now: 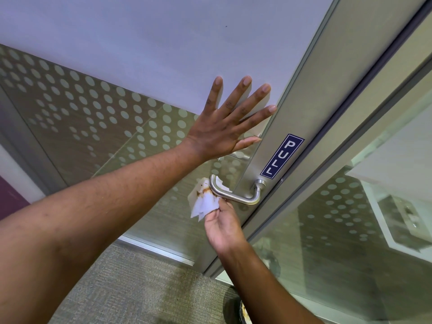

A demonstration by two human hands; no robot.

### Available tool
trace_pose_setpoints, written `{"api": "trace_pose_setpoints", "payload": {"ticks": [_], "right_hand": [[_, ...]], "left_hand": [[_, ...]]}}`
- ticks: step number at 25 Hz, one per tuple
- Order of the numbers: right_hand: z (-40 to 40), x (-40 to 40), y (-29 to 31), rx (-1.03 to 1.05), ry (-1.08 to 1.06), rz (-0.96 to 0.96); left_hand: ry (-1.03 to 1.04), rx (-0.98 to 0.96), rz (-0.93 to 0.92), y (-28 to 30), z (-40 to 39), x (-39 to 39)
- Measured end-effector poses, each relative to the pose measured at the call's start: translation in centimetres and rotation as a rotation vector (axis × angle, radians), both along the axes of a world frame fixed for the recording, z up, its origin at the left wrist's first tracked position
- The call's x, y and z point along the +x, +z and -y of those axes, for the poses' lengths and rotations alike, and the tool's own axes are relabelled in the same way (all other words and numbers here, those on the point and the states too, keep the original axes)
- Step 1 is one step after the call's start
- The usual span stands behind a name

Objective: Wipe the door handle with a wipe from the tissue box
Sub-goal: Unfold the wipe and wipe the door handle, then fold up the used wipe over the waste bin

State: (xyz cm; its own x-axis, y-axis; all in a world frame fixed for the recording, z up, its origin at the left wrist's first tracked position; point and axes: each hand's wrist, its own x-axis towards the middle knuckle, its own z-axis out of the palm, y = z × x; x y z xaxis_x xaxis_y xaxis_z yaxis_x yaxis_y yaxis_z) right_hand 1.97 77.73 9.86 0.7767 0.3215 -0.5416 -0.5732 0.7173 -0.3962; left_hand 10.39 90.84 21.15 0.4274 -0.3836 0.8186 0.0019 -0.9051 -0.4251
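A brushed steel lever door handle [243,198] sticks out from the metal stile of a glass door. A crumpled white wipe [205,202] with an orange-brown stain is wrapped around the handle's free left end. My right hand [221,226] pinches the wipe from below, just under the lever. My left hand [228,125] lies flat on the frosted glass above the handle, fingers spread, holding nothing. The tissue box is out of view.
A blue PULL sticker [281,155] sits on the stile above the handle. The door glass [93,108] has a white frosted band and dot pattern. A fixed glass panel [350,230] stands to the right. Grey carpet [140,288] lies below, with a dark round object [233,307] near my right forearm.
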Motion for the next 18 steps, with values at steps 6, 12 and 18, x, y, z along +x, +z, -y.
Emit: {"api": "trace_pose_setpoints", "payload": {"ticks": [6,12,18], "right_hand": [[1.1,-1.6,0.1,0.056,0.012,0.01],[5.2,-3.7,1.1,0.065,0.028,0.019],[11.1,-3.8,5.0,0.079,-0.005,0.231]], "left_hand": [[0.017,-0.015,-0.045,-0.3,0.2,-0.3],[-0.127,-0.319,-0.219,-0.5,3.0,-3.0],[-0.561,-1.047,-0.6,-4.1,8.4,-9.2]]}}
